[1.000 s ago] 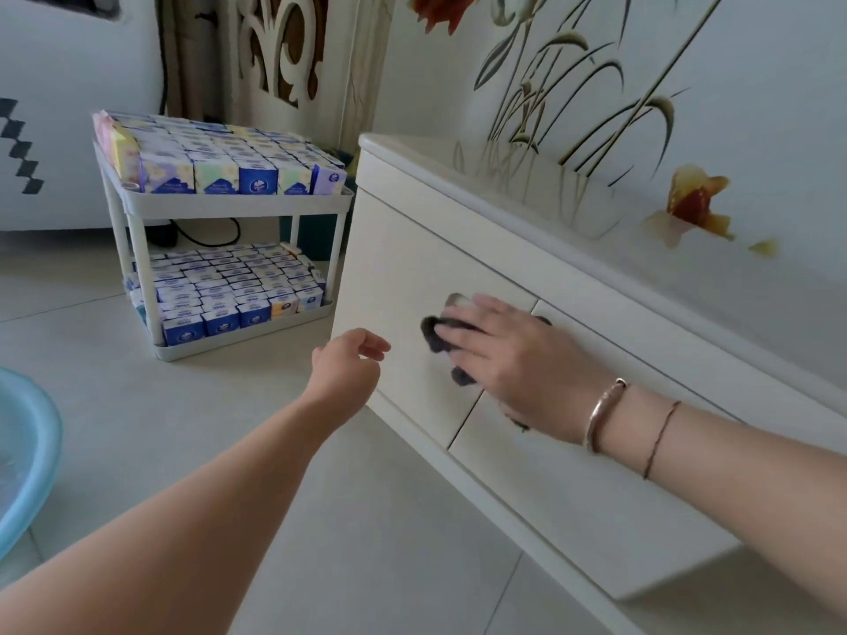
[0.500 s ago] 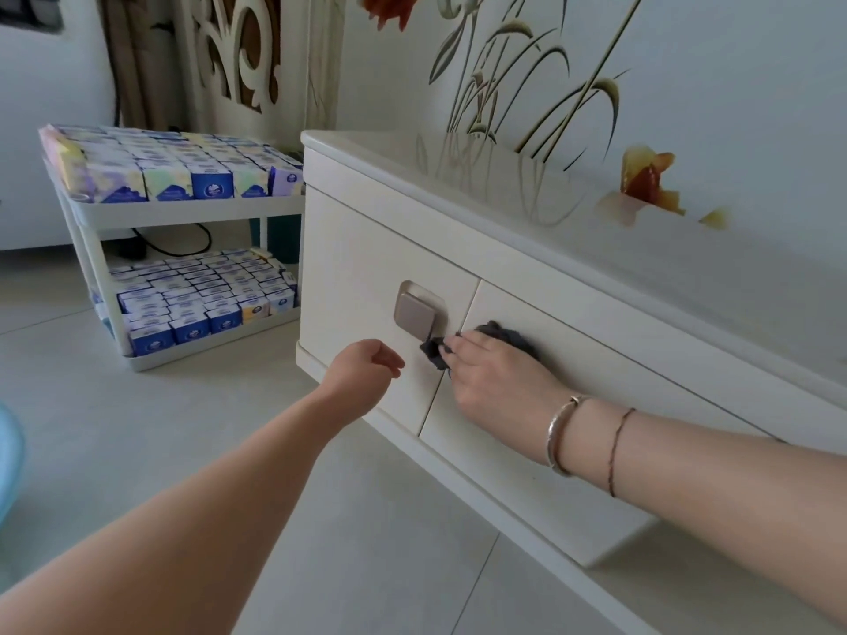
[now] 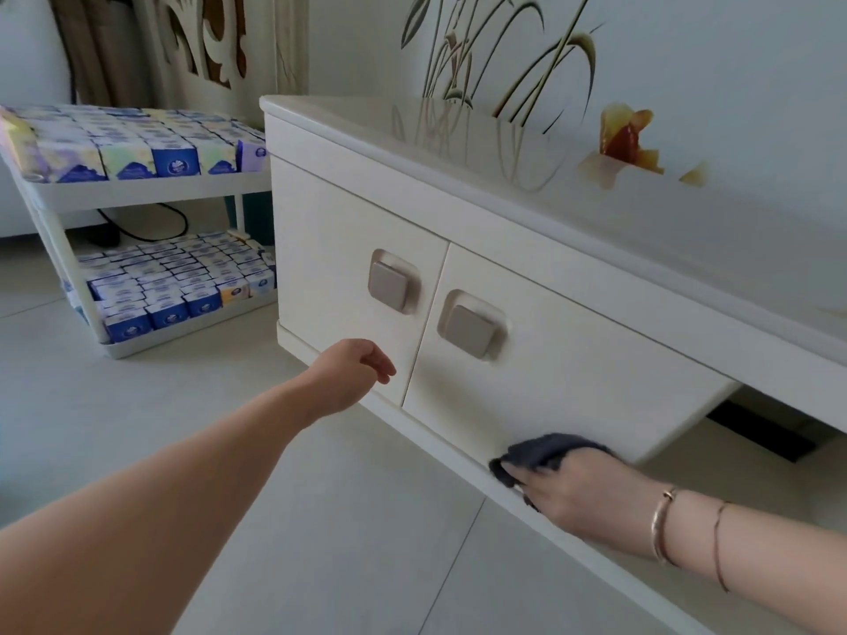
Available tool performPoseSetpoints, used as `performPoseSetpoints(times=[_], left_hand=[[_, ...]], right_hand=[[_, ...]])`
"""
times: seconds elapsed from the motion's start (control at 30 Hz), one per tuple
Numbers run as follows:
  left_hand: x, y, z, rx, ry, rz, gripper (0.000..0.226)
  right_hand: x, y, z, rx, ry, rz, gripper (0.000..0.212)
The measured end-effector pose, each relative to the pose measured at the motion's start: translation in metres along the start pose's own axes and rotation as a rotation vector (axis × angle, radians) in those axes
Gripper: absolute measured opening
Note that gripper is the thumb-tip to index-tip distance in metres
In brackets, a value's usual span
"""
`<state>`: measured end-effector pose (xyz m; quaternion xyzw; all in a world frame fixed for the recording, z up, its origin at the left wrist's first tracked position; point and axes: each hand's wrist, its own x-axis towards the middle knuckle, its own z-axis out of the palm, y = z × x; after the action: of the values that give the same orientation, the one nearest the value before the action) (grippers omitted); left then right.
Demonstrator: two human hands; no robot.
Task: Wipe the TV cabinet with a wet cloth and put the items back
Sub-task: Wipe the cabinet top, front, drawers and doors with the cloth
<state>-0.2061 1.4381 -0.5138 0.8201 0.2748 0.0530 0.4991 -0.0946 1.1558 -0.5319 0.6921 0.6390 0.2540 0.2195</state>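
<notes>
two bare hands are in view. the right hand [image 3: 577,490] has its grip closed on a dark grey crumpled cloth [image 3: 543,453], pressing it against the lower edge of the right door of the glossy cream tv cabinet [image 3: 550,190], where the door meets the base ledge. up and to the left of that grip sit two square beige handles [image 3: 470,332], one on each door. the left hand [image 3: 350,375] hovers further left, just in front of the left door, fingers loosely curled and holding nothing. beyond it stands a white two-tier plastic rack [image 3: 137,187] packed with small blue and white boxes [image 3: 176,160].
</notes>
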Motion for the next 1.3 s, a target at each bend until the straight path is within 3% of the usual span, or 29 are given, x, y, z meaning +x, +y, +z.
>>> performPoseSetpoints(times=[0.03, 0.07, 0.17, 0.23, 0.3, 0.37, 0.43, 0.5, 0.6, 0.8, 0.87, 0.93, 1.13, 1.3], left_hand=[[0.001, 0.001, 0.004, 0.009, -0.017, 0.004, 0.044], [0.003, 0.002, 0.007, 0.01, -0.024, 0.001, 0.043], [0.006, 0.001, 0.012, -0.018, -0.021, -0.026, 0.042], [0.006, -0.003, 0.012, -0.025, -0.02, -0.036, 0.041], [0.005, -0.007, 0.012, -0.01, -0.032, -0.044, 0.04], [0.004, -0.009, 0.008, 0.006, -0.041, -0.047, 0.04], [0.004, -0.013, 0.002, 0.009, -0.023, -0.055, 0.04], [0.004, -0.014, -0.004, -0.002, 0.009, -0.061, 0.039], [0.006, -0.018, -0.013, -0.034, 0.068, -0.058, 0.038], [0.008, -0.027, -0.017, -0.065, 0.119, -0.084, 0.039], [0.008, -0.028, -0.016, -0.065, 0.117, -0.087, 0.039], [0.006, -0.029, -0.016, -0.054, 0.106, -0.081, 0.039], [0.001, -0.035, -0.028, -0.035, 0.112, -0.093, 0.04], [0.001, -0.035, -0.031, -0.018, 0.116, -0.094, 0.039]], right_hand=[[0.005, 0.013, -0.007, 0.015, 0.038, -0.136, 0.031], [0.012, 0.021, -0.019, -0.019, 0.004, -0.169, 0.036], [0.029, 0.029, -0.014, -0.184, 0.201, -0.187, 0.045], [0.021, -0.001, 0.017, -0.113, 0.004, -0.173, 0.049], [0.0, -0.029, 0.038, 0.028, -0.327, -0.189, 0.049], [-0.007, -0.041, 0.039, 0.078, -0.477, -0.227, 0.045], [0.007, -0.037, 0.028, 0.105, -0.243, -0.172, 0.035], [0.037, -0.027, 0.005, 0.159, 0.052, -0.069, 0.039], [0.098, -0.016, -0.034, 0.014, 0.271, 0.103, 0.048], [0.165, -0.038, -0.036, -0.01, 0.093, 0.479, 0.071], [0.17, -0.049, -0.027, 0.064, 0.086, 0.559, 0.064], [0.162, -0.062, -0.01, 0.107, 0.081, 0.562, 0.058], [0.129, -0.069, 0.003, 0.052, -0.057, 0.484, 0.069], [0.162, -0.049, -0.022, 0.041, 0.122, 0.584, 0.059]])
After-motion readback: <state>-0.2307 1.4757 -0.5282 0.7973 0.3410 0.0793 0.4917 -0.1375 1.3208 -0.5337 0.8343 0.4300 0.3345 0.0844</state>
